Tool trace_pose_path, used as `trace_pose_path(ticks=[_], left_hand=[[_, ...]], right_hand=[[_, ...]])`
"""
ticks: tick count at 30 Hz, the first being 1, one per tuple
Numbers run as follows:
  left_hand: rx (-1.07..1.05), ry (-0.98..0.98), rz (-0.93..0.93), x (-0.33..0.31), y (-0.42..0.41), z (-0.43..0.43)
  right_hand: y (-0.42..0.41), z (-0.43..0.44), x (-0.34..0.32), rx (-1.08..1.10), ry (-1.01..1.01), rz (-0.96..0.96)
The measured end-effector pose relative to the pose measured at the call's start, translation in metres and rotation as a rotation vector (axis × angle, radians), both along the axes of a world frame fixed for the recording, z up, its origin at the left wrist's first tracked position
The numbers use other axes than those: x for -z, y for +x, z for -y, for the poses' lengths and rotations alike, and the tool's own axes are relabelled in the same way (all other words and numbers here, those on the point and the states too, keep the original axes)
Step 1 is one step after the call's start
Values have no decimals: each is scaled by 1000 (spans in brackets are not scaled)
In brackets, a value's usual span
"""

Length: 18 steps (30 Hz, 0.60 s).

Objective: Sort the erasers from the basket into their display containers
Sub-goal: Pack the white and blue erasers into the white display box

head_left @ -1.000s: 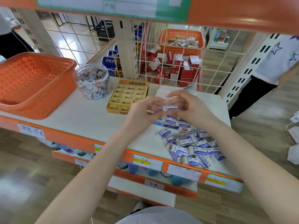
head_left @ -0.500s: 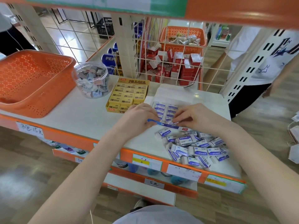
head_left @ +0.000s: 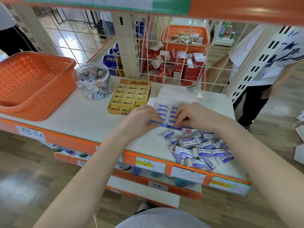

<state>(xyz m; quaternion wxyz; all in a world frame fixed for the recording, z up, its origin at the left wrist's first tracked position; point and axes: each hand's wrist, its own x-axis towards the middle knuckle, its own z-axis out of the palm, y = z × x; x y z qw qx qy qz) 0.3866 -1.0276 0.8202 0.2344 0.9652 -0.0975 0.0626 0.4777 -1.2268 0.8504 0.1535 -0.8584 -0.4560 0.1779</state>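
Two bare hands work at the white-and-blue display box [head_left: 172, 127] on the white shelf top [head_left: 79, 119]. The left hand [head_left: 141, 120] has its fingers curled round the left end of the box's blue front wall and grips it. The right hand [head_left: 194, 116] reaches over the box from the right, fingers bent down onto the contents. Its fingertips are hidden, so it cannot be told whether it pinches anything.

The boxed erasers [head_left: 162, 111], blue-and-white and labelled ERASER, lie in neat rows inside the display box. A pile of loose erasers [head_left: 200, 148] of the same kind lies on the shelf top just in front of the box, beside the right forearm.

A yellow 2B eraser box [head_left: 130, 97], filled in rows, stands just beside the display box on its left. Further left, a clear round jar [head_left: 93, 81] holds small mixed erasers. The orange basket [head_left: 31, 83] sits at the far left of the shelf top.

Behind a wire grid [head_left: 172, 51], a second orange basket [head_left: 184, 40] and red-and-white cartons [head_left: 185, 68] are visible.
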Motion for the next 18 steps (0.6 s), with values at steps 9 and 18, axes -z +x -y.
trace_pose_path(ticks=[9, 18], left_hand=[[31, -80, -82, -23, -21, 22], [-5, 10, -190, -15, -19, 37]], right_hand=[[-1, 24, 3, 125, 299, -54], [-5, 14, 4, 159, 267, -102]])
